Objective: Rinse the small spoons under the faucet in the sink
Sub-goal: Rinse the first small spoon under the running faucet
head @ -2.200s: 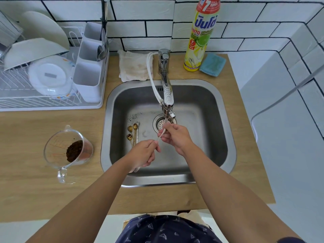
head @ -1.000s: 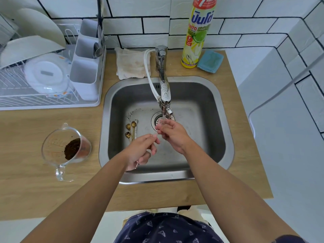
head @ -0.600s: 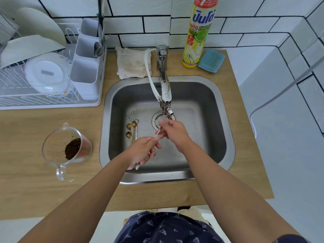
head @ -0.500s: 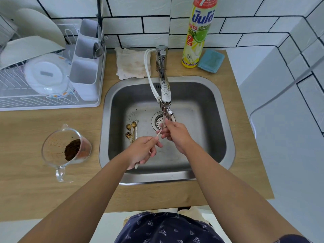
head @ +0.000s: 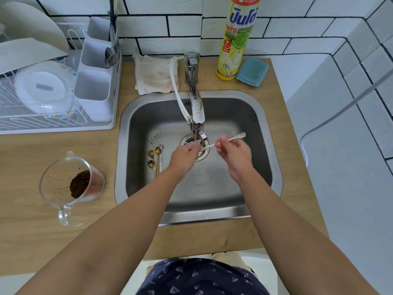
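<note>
Rinsing under the faucet (head: 196, 116): spoon (head: 229, 139) pinched mid-handle by right hand (head: 232, 153), left hand (head: 184, 155) fingers rubbing its bowl. Light, stiff, slippery wet. More spoons (head: 156, 159) at 9 o'clock in sink (head: 274, 167).

Both forearms are bare from the bottom corners of the frame up to the left hand (head: 184, 154) and right hand (head: 233, 153), with no sleeves, watch or rings. At bottom centre is a dark navy garment (head: 200, 277) printed with small pale triangles.
</note>
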Tool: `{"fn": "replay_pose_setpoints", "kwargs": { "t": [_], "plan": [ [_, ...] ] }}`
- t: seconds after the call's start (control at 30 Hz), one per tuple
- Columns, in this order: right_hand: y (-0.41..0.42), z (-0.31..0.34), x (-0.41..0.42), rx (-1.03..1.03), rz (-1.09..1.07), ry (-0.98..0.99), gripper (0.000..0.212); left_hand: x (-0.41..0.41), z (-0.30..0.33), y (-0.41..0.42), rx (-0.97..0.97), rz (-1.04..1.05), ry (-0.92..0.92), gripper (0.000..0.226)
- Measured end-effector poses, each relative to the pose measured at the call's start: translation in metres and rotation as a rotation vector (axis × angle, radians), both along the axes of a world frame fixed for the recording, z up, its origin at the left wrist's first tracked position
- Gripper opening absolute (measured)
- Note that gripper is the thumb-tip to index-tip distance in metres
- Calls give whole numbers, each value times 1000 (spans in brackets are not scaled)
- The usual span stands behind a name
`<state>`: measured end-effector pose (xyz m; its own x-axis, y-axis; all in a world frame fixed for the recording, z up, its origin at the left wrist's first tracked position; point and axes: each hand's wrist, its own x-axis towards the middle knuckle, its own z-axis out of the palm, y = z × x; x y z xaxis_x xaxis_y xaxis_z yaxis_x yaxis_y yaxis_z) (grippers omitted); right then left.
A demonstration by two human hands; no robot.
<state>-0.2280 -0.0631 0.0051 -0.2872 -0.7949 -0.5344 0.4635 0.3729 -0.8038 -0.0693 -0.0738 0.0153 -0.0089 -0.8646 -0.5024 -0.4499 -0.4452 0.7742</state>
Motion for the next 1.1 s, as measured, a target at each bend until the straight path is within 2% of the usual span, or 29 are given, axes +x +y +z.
{"fn": "replay_pose_setpoints", "kwargs": {
  "t": [0.07, 0.13, 0.2, 0.3, 0.4, 0.47, 0.53, 0.63, 0.7, 0.77, 0.83, 0.9, 0.93, 1.0, 1.03, 1.07, 1.1],
  "plan": [
    [2, -1, -8, -20, 1, 33, 8, 1, -1, -1, 62, -93, 134, 43],
    [3, -2, -13, -11, -31, 49, 18, 8, 1, 0, 166, -238, 326, 29],
    [4, -3, -9, 21, -28, 9, 22, 15, 3, 0, 219, -309, 389, 21],
    [7, -4, 7, 75, 53, -50, 26, 27, 8, 0, 209, -285, 304, 26],
    [9, -6, 26, 119, 219, 18, 23, 47, 11, 3, 257, -394, 217, 35],
    [10, -7, 39, 145, 328, 73, 18, 53, 11, 10, 318, -378, 264, 34],
    [13, -9, 51, 139, 399, 92, 9, 55, 10, 16, 359, -257, 334, 33],
    [15, -15, 60, 82, 512, 154, 44, 56, 8, 25, 382, -143, 372, 27],
    [13, -16, 57, 45, 527, 304, 48, 57, 7, 31, 364, -125, 354, 27],
    [7, -15, 52, 35, 446, 388, 41, 58, 8, 36, 347, -95, 335, 26],
    [2, -18, 47, 19, 378, 473, 23, 57, 10, 40, 340, -76, 324, 24],
    [1, -19, 46, -12, 442, 589, 12, 56, 13, 42, 337, -69, 308, 22],
    [3, -16, 48, -18, 518, 620, 21, 56, 13, 43, 340, -67, 304, 22],
    [8, -14, 50, -4, 690, 650, 55, 56, 15, 44, 347, -68, 298, 20],
    [8, -13, 51, 1, 730, 671, 62, 57, 16, 45, 349, -69, 292, 20],
    [7, -13, 50, -8, 721, 677, 54, 58, 16, 45, 352, -68, 286, 20],
    [5, -11, 48, -25, 661, 670, 35, 58, 18, 47, 354, -70, 284, 20]
  ]
}}
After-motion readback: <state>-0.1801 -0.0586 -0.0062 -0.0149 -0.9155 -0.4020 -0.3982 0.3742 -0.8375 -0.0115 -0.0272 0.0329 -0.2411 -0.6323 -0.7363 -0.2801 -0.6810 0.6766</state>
